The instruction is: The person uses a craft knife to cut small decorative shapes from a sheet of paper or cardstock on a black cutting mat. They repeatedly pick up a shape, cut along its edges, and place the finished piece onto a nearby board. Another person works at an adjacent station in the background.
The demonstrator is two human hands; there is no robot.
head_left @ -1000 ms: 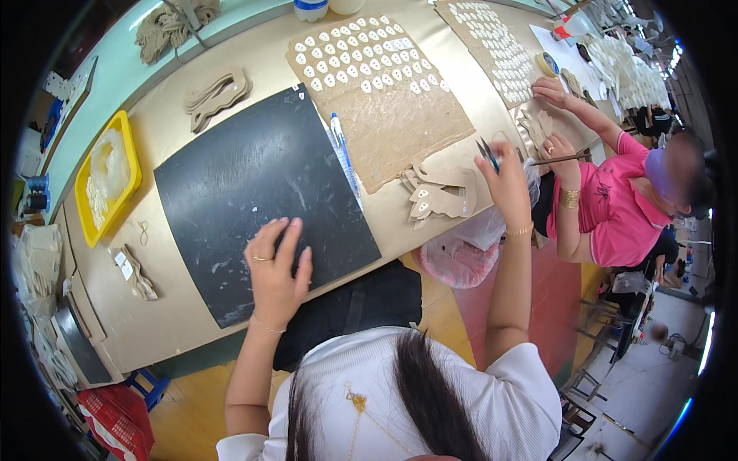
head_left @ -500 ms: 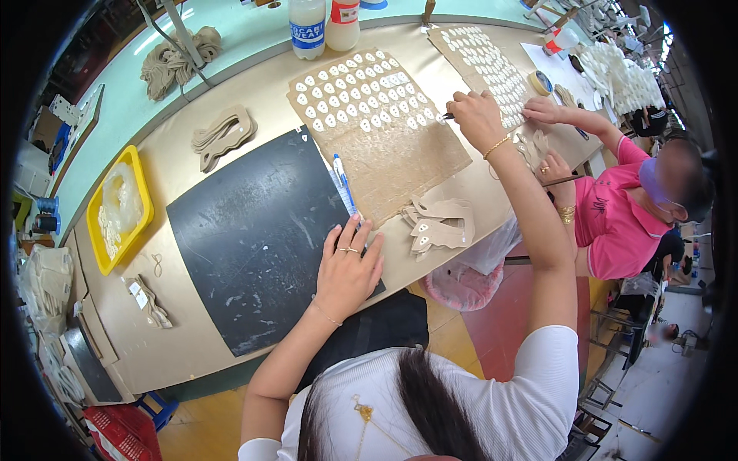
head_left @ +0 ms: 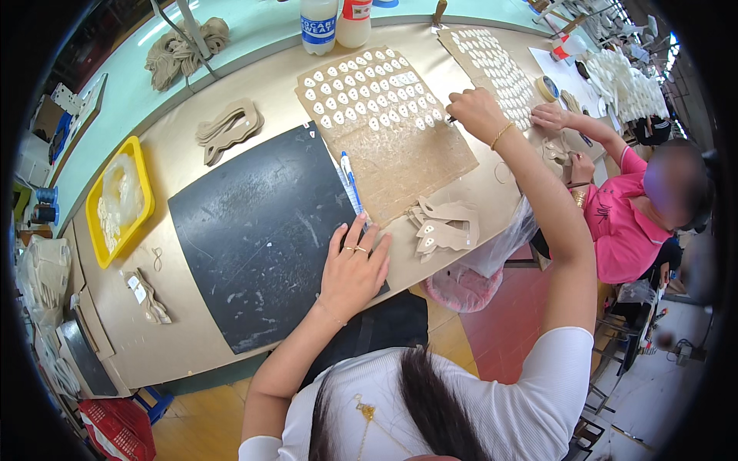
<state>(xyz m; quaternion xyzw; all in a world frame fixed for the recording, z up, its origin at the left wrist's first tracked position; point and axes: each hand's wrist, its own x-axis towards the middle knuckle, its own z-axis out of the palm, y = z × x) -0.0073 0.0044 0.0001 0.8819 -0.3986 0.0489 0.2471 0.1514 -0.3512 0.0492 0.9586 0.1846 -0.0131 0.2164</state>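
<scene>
Right hand point(head_left: 478, 115): fingers curled, pinching a slim dark tool point(head_left: 451, 120), held over the right edge of a brown, rectangular, papery sheet point(head_left: 419, 165). Left hand point(head_left: 350, 269): palm down, fingers loosely spread, grasping nothing visible; it rests across the right edge of a large black flat mat point(head_left: 261, 230), fingertips near the sheet's closest corner.

Key relation: small white teardrop-shaped pieces point(head_left: 396, 118) sit in rows on the far half of the sheet; the near half is bare. The right-hand end of the closest row lies just left of the tool tip, so the right hand is clearly the nearer; the left is well apart, below the bare half. The sheet's long axis runs obliquely, from far left to near right.

A loose stack of beige, flat, curved cutouts point(head_left: 453, 234) lies right of the left hand, between it and the table edge.

Hard to make out: most of the tool is concealed by the right hand, as is the thumb's grip. Cannot tell whether the tip touches a piece, or whether the left fingertips touch the sheet. Markings on the pieces are too small to resolve.
</scene>
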